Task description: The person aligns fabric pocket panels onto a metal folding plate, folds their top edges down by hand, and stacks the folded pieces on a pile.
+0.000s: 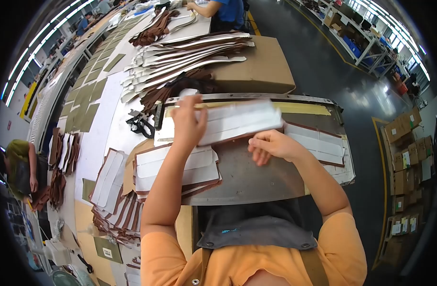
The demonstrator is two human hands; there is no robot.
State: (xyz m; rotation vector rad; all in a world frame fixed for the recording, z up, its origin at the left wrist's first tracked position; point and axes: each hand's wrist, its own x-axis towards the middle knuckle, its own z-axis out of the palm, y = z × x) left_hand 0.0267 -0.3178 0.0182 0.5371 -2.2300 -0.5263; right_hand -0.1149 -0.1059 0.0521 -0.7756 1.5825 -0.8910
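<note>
A white-faced strip panel with a brown edge (240,121) is tilted above the grey metal plate (256,178), its right end smeared by motion. My left hand (190,119) is at the panel's left end, fingers bent against it and slightly blurred; a small white piece shows at the fingertips. My right hand (273,147) hovers just below the panel's lower edge with fingers curled and thumb against the index finger. Whether anything is between them is hidden. Another white-faced panel (316,143) lies at the right of the plate, and a stack of such panels (175,167) sits under my left forearm.
Fanned brown-and-white pieces (118,214) lie at the left. Behind the plate, a cardboard box (256,64) stands beside piled long strips (180,57). Olive rectangles (87,105) cover the long table. Co-workers are at the far left (20,167) and top (228,14). Cartons (409,162) stand right.
</note>
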